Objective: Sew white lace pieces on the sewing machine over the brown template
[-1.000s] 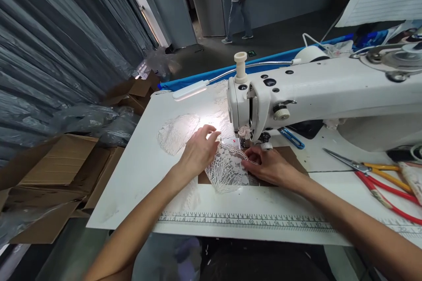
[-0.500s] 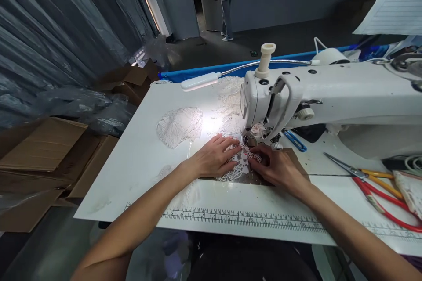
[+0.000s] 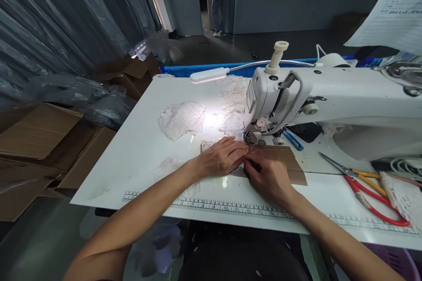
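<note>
Beside the presser foot of the white sewing machine, my left hand lies over a piece of white lace, fingers stretched out close together and pressing on it. My right hand is closed, its thumb and index finger pinching the lace edge just in front of the needle area. The two hands' fingertips nearly meet there and cover most of the lace. Under the right hand lies a brown cardboard sheet. Other white lace pieces rest farther left on the table.
Red-handled scissors and yellow-handled scissors lie at the right, near a blue cutter. A lamp lights the table. Cardboard boxes stand left. A person stands by the doorway.
My right hand has moved slightly left and toward me, nearer my left hand. The lace has shifted, with part now showing left of my left hand. The distant person is nearer the doorway.
</note>
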Tool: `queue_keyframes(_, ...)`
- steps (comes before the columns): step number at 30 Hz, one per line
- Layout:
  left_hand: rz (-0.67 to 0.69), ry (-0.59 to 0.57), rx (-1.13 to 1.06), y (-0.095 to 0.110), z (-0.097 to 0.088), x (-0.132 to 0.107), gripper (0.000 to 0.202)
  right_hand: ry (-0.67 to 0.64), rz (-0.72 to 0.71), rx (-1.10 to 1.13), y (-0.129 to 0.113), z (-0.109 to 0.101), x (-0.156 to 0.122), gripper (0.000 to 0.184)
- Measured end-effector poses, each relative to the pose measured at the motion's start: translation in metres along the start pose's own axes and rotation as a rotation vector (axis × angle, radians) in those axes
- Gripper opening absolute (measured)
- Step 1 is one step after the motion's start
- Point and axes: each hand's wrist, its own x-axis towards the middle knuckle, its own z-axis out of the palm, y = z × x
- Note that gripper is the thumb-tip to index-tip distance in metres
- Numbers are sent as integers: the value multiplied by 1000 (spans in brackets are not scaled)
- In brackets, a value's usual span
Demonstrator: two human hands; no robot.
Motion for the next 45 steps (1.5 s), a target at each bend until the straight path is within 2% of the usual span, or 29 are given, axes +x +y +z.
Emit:
queue_keyframes(3,-40,-77,-38,-3,4,-1,19,-89,-70,-40,1,-4,2,30)
queue_keyframes(6,-68,-97,-47,-7,8,-4,17,-168,-115,144,14,-19,9,29)
queue_keyframes(8,-52,-52,-63,-9,10,-5,18,-159,-62,194,25,-30,16,30)
queue_keyframes(10,-38,2,-97,-10,12,-6,17,-142,38,165,34,-38,23,34)
queue_keyframes(12,-39,31,-133,-10,12,-6,16,-159,75,141,40,-41,27,37)
queue_keyframes(18,-62,66,-132,-11,7,-4,15,-168,-57,-52,42,-29,31,37)
queue_keyframes(24,-31,50,-73,-13,7,-3,12,-128,-263,-323,39,-22,31,41)
queue_keyframes(32,8,48,-22,-16,8,-2,10,-127,-297,-464,35,-15,30,44)
queue_keyframes(36,44,56,-56,-18,11,-2,9,-90,-289,-404,38,-14,28,43)
queue_keyframes(41,38,53,-119,-19,14,-3,11,-39,-225,-156,46,-15,20,40)
queue_keyframes(45,14,38,-145,-17,12,-3,12,-33,-307,13,51,-16,11,40)
